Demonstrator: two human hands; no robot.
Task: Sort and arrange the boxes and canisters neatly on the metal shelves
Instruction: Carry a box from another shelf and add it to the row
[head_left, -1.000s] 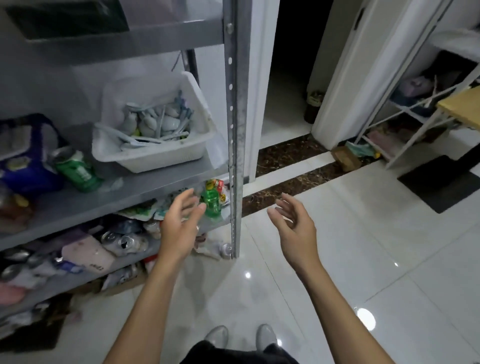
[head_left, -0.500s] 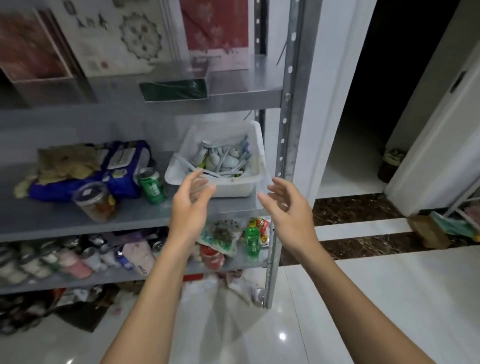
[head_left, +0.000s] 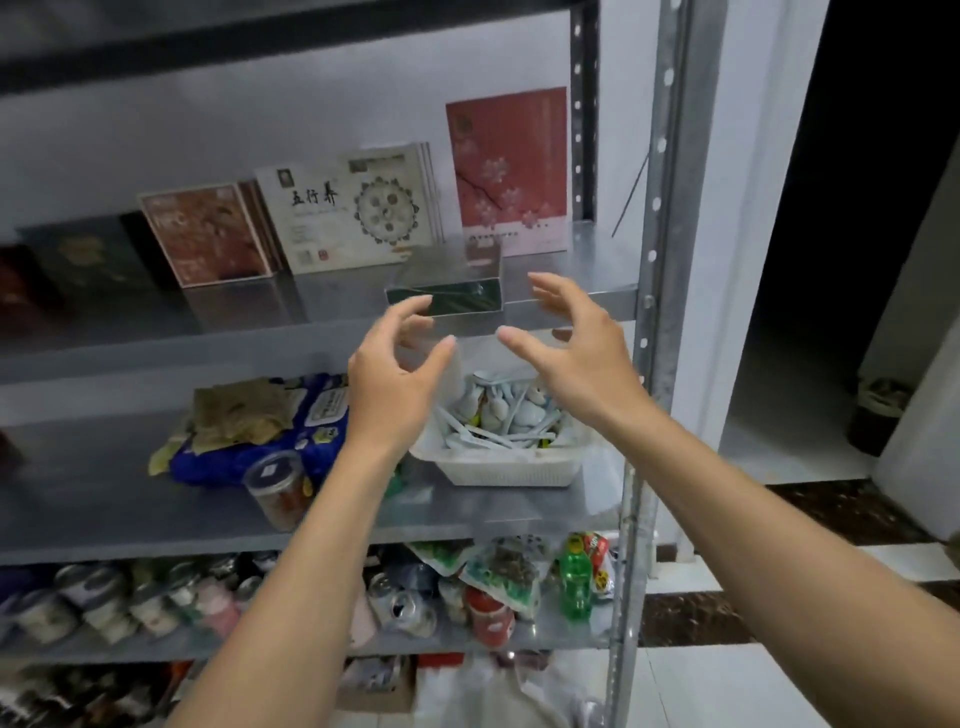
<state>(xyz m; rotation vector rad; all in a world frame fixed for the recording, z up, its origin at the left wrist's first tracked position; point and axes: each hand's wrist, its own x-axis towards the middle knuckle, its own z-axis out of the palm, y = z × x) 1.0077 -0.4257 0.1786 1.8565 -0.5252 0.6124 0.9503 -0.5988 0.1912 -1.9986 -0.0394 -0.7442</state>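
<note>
My left hand (head_left: 395, 374) and right hand (head_left: 576, 353) hover side by side in front of the shelving. Each grip is apart, fingers loosely curved and holding nothing. Below them a white basket (head_left: 498, 470) of spoons sits on the middle shelf. Just beyond my fingertips a flat green box (head_left: 452, 293) lies at the front edge of the upper metal shelf (head_left: 602, 260), untouched. Farther back on it, a white box (head_left: 358, 218) and a red box (head_left: 506, 171) stand upright.
</note>
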